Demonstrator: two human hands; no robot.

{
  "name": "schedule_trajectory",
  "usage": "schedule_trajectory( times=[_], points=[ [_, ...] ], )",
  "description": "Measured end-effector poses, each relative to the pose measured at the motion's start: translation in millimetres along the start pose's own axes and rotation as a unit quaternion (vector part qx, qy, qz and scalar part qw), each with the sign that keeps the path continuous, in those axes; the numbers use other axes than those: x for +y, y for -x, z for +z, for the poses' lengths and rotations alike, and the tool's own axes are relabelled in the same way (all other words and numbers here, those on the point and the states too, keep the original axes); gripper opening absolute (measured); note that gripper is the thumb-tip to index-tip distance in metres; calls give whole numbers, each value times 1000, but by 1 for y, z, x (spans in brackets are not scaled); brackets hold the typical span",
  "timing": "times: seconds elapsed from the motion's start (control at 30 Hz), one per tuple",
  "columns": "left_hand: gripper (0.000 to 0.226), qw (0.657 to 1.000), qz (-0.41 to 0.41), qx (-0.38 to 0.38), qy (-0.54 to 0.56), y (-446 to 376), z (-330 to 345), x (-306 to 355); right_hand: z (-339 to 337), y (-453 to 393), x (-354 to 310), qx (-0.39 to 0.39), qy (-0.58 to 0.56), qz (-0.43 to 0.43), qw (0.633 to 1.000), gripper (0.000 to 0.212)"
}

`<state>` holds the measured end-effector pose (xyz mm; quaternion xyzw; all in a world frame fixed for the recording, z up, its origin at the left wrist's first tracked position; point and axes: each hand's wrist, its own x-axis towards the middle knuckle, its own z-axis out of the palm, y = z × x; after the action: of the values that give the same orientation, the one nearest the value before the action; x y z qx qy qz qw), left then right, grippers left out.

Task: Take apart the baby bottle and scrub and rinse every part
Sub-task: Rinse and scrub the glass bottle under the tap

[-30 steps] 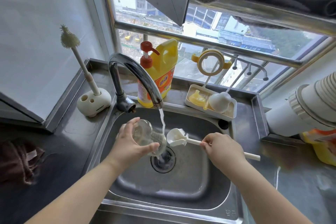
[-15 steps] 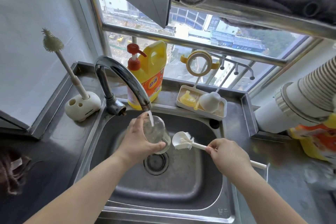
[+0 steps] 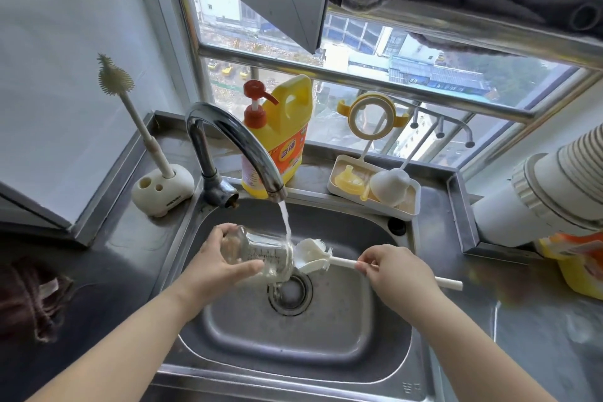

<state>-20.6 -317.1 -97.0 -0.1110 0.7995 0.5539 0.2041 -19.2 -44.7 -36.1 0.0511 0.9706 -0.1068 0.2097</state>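
Observation:
My left hand (image 3: 219, 259) grips the clear glass bottle body (image 3: 261, 254), held on its side over the sink drain with its mouth facing right. Water runs from the faucet (image 3: 235, 137) onto the bottle's mouth. My right hand (image 3: 394, 268) pinches the white handle of a bottle brush (image 3: 313, 254), whose head sits right at the bottle's mouth. On the white drying tray (image 3: 411, 206) behind the sink lie a yellow nipple part (image 3: 348, 178) and a white cap (image 3: 390, 186). A yellow-handled collar ring (image 3: 372, 114) hangs on the rack above the tray.
A steel sink (image 3: 293, 336) fills the middle, its drain (image 3: 290, 294) under the bottle. A yellow detergent pump bottle (image 3: 280, 127) stands behind the faucet. A second brush in a white holder (image 3: 161, 188) stands at left. A dark cloth (image 3: 29, 297) lies far left; a white duct (image 3: 551, 192) at right.
The bottle has turned from nearly upright under the stream to lying on its side, mouth to the right. The brush head has moved up to the bottle's mouth.

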Motion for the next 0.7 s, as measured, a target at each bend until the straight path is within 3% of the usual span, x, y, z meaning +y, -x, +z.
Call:
schedule_trajectory(
  times=[0.27, 0.43, 0.57, 0.7],
  points=[
    [92, 997, -16, -71, -27, 10, -11, -11, 3, -11, -31, 7, -35, -99, 994, 21],
    [85, 994, 26, -81, -73, 10, -11, -8, -2, -10, -47, 23, -47, -155, 986, 22],
    [82, 987, 76, -69, -125, 11, -3, 4, -4, -6, -57, 29, 14, -203, 979, 25],
    [81, 986, 87, -68, -125, 14, 0, 7, -16, -14, -49, 91, 121, -239, 959, 27]
  ],
)
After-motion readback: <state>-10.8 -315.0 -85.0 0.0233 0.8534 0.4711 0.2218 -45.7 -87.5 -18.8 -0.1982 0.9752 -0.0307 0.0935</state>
